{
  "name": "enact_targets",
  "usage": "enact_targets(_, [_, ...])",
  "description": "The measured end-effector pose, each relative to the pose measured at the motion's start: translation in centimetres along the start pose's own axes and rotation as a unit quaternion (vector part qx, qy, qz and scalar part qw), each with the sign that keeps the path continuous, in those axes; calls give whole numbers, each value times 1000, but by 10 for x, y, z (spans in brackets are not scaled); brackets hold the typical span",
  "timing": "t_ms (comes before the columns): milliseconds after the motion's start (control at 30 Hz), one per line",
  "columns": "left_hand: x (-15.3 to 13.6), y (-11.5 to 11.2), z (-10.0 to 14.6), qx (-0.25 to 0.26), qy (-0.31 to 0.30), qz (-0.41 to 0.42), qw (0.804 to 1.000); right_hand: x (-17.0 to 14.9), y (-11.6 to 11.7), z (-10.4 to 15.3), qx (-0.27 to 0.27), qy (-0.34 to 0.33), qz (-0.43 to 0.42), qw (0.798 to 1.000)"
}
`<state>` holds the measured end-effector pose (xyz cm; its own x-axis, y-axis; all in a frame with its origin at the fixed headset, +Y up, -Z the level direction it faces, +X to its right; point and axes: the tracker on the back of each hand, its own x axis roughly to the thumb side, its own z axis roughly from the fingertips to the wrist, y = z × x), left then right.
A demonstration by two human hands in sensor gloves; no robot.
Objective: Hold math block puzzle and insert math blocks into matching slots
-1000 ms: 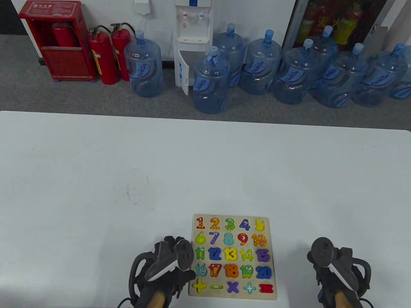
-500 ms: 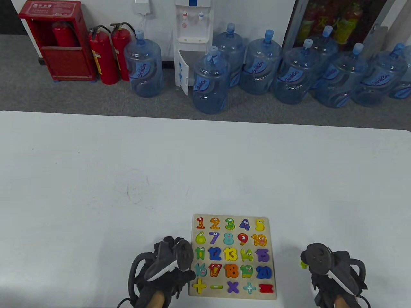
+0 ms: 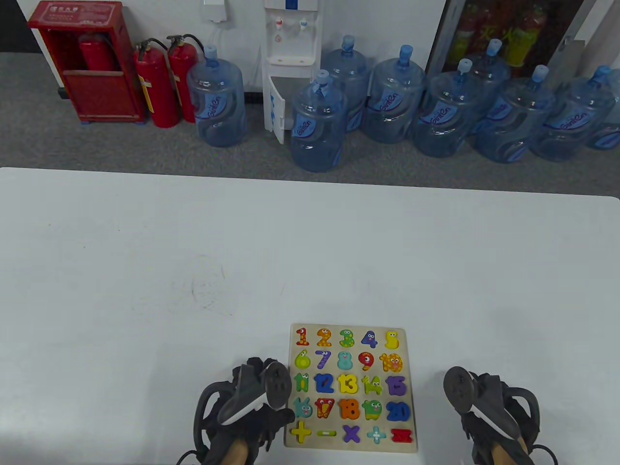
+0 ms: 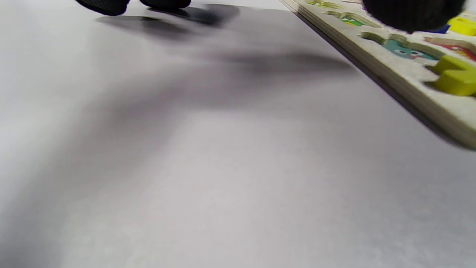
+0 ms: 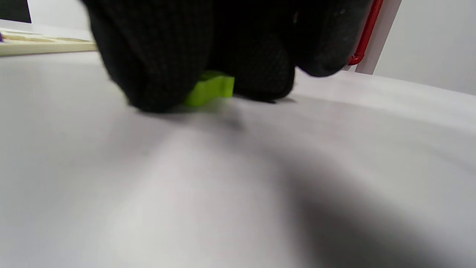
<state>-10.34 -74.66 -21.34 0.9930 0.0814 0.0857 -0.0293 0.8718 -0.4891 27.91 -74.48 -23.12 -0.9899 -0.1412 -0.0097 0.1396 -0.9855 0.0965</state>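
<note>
The wooden puzzle board [image 3: 349, 327] lies at the table's near edge, with coloured number and sign blocks in its slots. My left hand [image 3: 252, 402] rests at the board's left edge. In the left wrist view its thumb [image 4: 409, 15] hangs over the board [image 4: 401, 74] and its other fingertips [image 4: 108, 4] touch the table beside it. My right hand [image 3: 477, 407] is on the table to the right of the board. In the right wrist view its fingers [image 5: 156, 67] pinch a lime-green block [image 5: 211, 90] that sits low on the table. The tracker hides this block in the table view.
The white table [image 3: 242, 252] stretches wide beyond the board. Past its far edge, on the floor, stand water jugs [image 3: 317, 126], a dispenser [image 3: 289, 58] and fire extinguishers [image 3: 155, 87].
My right hand has moved left, towards the board. A bit of green showed by its fingers half a second ago and is now hidden. The left hand and board have not moved.
</note>
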Motion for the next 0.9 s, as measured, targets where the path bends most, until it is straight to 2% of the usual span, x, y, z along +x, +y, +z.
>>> enact_targets(167, [0, 0, 0, 0, 0, 0, 1000, 2, -1, 1, -3, -4, 5, 1000])
enact_targets(500, [0, 0, 0, -1, -1, 1, 1000, 1, -10, 4, -29, -10, -43, 999])
enact_targets(567, [0, 0, 0, -1, -1, 1, 1000, 1, -10, 4, -8, -25, -65, 998])
enact_targets(733, [0, 0, 0, -1, -1, 1, 1000, 10, -11, 5, 17, -53, -46, 997])
enact_targets(900, [0, 0, 1, -1, 1, -1, 1000, 16, -6, -2, -10, -8, -6, 1000])
